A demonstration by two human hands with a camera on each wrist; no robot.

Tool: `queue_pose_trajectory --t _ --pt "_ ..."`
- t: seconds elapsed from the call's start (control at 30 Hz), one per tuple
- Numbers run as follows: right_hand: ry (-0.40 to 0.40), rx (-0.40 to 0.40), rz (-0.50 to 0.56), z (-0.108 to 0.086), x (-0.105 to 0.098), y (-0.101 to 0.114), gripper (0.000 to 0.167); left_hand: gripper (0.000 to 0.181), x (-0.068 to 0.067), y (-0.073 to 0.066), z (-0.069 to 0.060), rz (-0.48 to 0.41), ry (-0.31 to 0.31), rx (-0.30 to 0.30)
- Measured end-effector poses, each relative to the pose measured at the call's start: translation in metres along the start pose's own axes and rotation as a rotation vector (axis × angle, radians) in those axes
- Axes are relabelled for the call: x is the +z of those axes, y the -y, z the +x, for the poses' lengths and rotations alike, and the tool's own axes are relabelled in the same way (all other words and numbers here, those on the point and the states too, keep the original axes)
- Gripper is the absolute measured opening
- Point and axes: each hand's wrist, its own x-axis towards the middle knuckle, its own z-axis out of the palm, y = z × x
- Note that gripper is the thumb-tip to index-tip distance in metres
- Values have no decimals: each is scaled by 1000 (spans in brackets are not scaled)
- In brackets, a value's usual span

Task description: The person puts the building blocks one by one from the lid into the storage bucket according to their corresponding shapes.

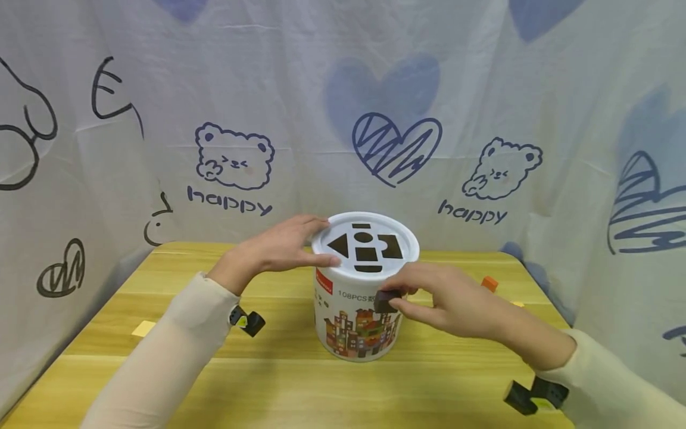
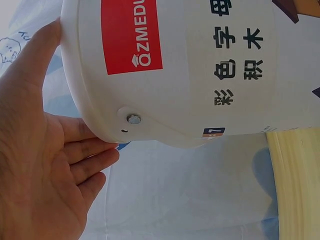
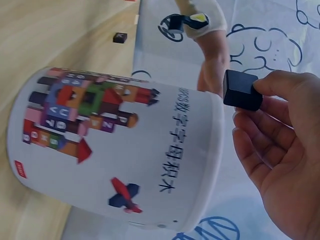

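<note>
A white bucket [image 1: 356, 304] with a printed block picture stands upright on the table, its lid [image 1: 345, 268] cut with shaped holes. My left hand [image 1: 284, 245] rests on the lid's left edge; in the left wrist view the hand [image 2: 55, 165] touches the rim with thumb and fingers spread. My right hand [image 1: 450, 298] pinches a dark block [image 1: 384, 301] in front of the bucket's right side, below the rim. The right wrist view shows the black block [image 3: 241, 90] between thumb and fingers of the hand [image 3: 285, 145], beside the lid.
On the wooden table [image 1: 268, 393] lie an orange block [image 1: 489, 283] at the right and a yellow piece [image 1: 143, 328] at the left. The right wrist view shows another black block [image 3: 120, 38] on the table. A printed curtain [image 1: 311, 119] hangs behind.
</note>
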Motion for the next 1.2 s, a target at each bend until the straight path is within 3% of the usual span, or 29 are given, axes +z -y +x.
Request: queue_pose_trajectory --t 0.43,0.77,1.2 --pt "-48 -24 12 34 -22 -16 21 106 0 -1 -2 7 2 -14" --pt "-18 145 -1 63 -38 -35 26 107 1 -2 -2 9 2 -27" --pt "27 240 23 102 -41 -71 29 106 -1 1 1 22 5 -5"
